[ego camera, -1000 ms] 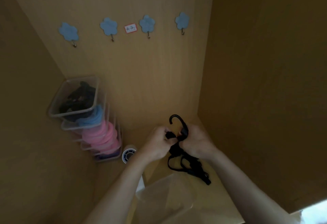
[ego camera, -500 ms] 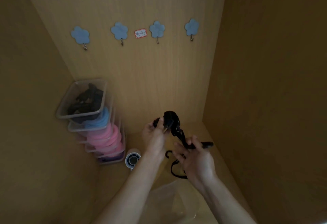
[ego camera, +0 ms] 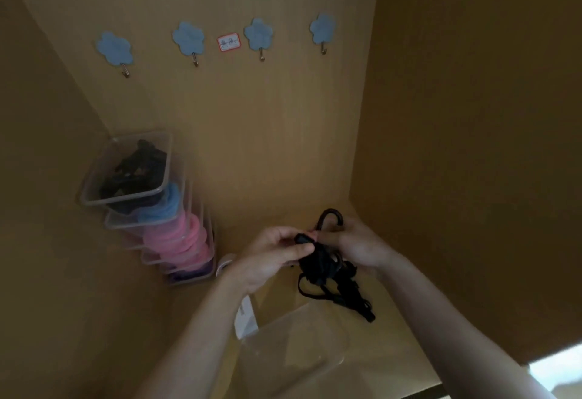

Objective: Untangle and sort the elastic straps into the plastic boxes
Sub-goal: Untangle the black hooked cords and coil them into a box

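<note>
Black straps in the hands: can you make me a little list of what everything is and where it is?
left hand: pinches the top of the black strap bundle
right hand: grips the same bundle, beside its curved hook
bundle: tangled, loops hanging near the clear box in front
stack of plastic boxes: left corner; black straps in the top box, then blue, pink, purple lowest
back wall: four blue flower hooks with nothing on them, and a small red-edged label

Wooden shelf (ego camera: pixel 233 234) bears stacked plastic boxes (ego camera: pixel 151 209) at left — clear box (ego camera: pixel 293 357) in front.
</note>
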Motion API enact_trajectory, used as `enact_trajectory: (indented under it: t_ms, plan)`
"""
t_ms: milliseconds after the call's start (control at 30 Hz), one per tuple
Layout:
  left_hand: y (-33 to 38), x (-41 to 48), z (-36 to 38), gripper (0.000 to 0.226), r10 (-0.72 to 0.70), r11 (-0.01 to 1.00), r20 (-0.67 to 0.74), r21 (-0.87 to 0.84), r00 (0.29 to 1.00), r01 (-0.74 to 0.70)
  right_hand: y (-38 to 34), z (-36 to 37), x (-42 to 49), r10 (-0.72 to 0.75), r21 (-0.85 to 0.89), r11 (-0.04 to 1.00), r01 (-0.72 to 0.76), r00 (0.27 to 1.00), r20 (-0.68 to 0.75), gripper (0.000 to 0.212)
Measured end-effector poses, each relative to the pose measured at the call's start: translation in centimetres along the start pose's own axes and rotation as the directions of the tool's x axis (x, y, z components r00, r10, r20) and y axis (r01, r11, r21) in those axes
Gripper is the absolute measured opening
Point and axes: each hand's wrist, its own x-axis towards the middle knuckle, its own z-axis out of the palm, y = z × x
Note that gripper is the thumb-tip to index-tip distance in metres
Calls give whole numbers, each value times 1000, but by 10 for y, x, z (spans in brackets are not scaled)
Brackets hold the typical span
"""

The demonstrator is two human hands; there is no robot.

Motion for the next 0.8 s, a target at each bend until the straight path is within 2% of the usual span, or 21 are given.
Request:
enact_trajectory:
  t_ms: [67, 100, 200, 267, 300, 467, 567, 633, 733, 800]
  plan:
    - [-3, -1, 2, 20, -21, 997, -50, 78, 999, 25, 1, 2, 4, -44, -217, 976, 32, 998, -50, 31]
    - [-4, -1, 2, 19, -35, 996, -64, 76, 997, 40, 3, 4, 7, -63, -265, 963, 41, 995, -73, 34]
    - [-7, -1, 5, 18, -38, 999, -121, 30, 992, 42, 8, 6, 8, -104, -294, 954, 66, 988, -115, 30]
    - [-10, -2, 7, 18, -8, 999, -214, 44, 977, 18, 9, 11, 1, -107, -245, 966, 85, 991, -79, 12]
    - [-12, -3, 7, 19, 0, 998, -256, 54, 967, 14, 10, 15, -3, -113, -228, 968, 101, 993, -40, 10]
    - [-36, -10, 10, 18, -22, 999, -407, 13, 913, 30, 34, 31, -16, -148, -366, 920, 137, 989, -2, 32]
    - [-54, -17, 10, 14, -51, 998, -470, -4, 881, 56, 52, 44, -20, -196, -629, 764, 145, 980, -13, 60]
    - [-66, -23, 10, 12, -76, 997, -491, -14, 868, 80, 66, 56, -24, -238, -711, 688, 143, 971, -34, 68]
    - [-80, -37, 9, 13, -125, 992, -517, -34, 847, 125, 89, 71, -28, -283, -713, 683, 158, 957, -59, 68]
    - [-87, -48, 5, 13, -128, 991, -523, -28, 842, 134, 99, 80, -33, -266, -667, 730, 153, 961, -71, 67]
